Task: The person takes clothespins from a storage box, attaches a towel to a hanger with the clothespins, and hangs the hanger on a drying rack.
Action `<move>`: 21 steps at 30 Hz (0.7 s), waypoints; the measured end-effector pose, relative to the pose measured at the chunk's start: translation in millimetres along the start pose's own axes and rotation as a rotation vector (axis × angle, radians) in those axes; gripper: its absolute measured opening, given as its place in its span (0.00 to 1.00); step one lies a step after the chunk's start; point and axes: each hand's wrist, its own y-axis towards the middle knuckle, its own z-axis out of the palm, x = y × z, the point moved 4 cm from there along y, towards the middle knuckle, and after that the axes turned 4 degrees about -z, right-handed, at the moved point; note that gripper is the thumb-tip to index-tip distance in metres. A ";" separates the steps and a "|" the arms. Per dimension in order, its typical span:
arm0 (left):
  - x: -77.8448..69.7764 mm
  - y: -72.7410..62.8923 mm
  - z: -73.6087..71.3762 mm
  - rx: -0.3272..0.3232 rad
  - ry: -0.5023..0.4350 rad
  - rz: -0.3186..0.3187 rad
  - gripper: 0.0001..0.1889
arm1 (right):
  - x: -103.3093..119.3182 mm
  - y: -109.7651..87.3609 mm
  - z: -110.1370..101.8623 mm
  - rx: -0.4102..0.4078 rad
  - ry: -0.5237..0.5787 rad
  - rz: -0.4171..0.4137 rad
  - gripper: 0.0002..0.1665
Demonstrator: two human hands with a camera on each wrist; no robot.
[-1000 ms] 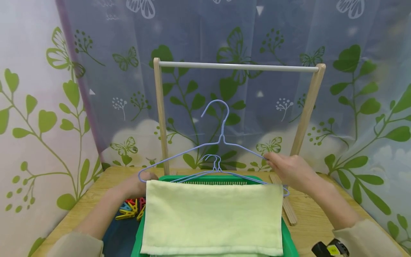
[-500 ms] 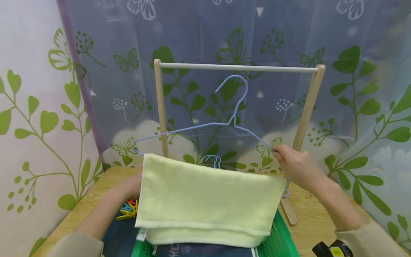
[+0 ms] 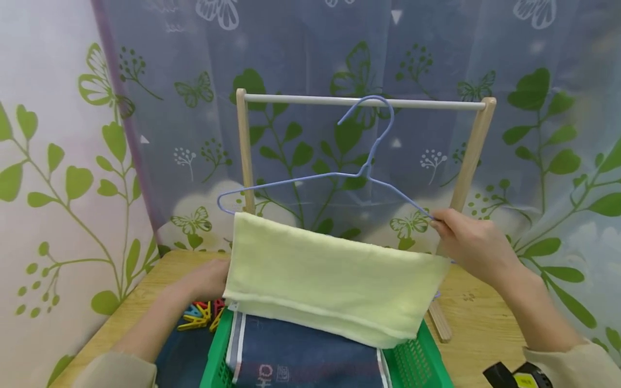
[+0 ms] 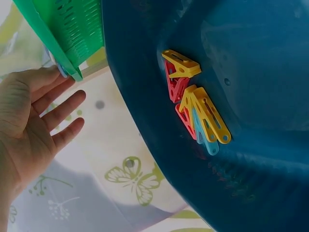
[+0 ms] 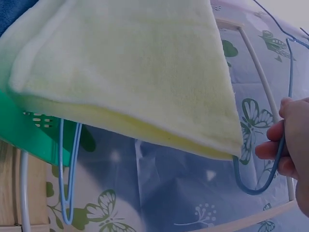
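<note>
My right hand (image 3: 477, 245) grips the right end of a light-blue wire clothes hanger (image 3: 310, 177). A pale yellow towel (image 3: 335, 275) hangs folded over its lower bar, tilted down to the right. In the head view the hanger's hook overlaps the white rail (image 3: 301, 99); contact cannot be judged. The right wrist view shows curled fingers (image 5: 277, 150) around the hanger's corner. Low at the towel's left side is my left hand (image 3: 211, 277), partly hidden by it. In the left wrist view its fingers are loosely extended, thumb and index near the green basket's corner.
The green basket (image 3: 419, 366) holds a dark blue cloth (image 3: 310, 350). More blue hangers (image 5: 67, 188) show beside it. To the left, a dark blue basin (image 4: 270, 72) contains yellow, red and blue clothespins (image 4: 207, 116). Wooden posts (image 3: 468, 156) support the rail.
The hanger and towel have risen and shifted right with my right hand, the left side tilting higher. The dark blue cloth is uncovered. My left hand is now below the hanger's left end.
</note>
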 end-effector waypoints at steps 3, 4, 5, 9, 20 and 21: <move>0.6 1.2 1.4 0.023 0.011 -0.002 0.06 | -2.5 -0.1 -8.1 0.004 -0.027 -0.001 0.29; 1.2 1.6 1.4 0.024 0.032 -0.003 0.05 | -3.8 0.3 -11.0 0.008 -0.037 0.000 0.30; 2.0 2.0 1.2 0.024 0.050 -0.003 0.04 | -5.0 0.7 -13.9 0.011 -0.041 0.000 0.30; 6.0 2.5 -1.6 0.016 0.119 -0.020 0.05 | -9.7 2.4 -24.9 -0.003 -0.056 -0.003 0.29; 25.7 0.5 -10.5 0.071 0.165 -0.084 0.11 | -11.8 -0.3 -39.7 0.001 -0.085 0.028 0.26; 27.5 0.6 -10.2 0.078 0.167 -0.101 0.11 | -11.6 -0.7 -39.7 0.002 -0.087 0.026 0.26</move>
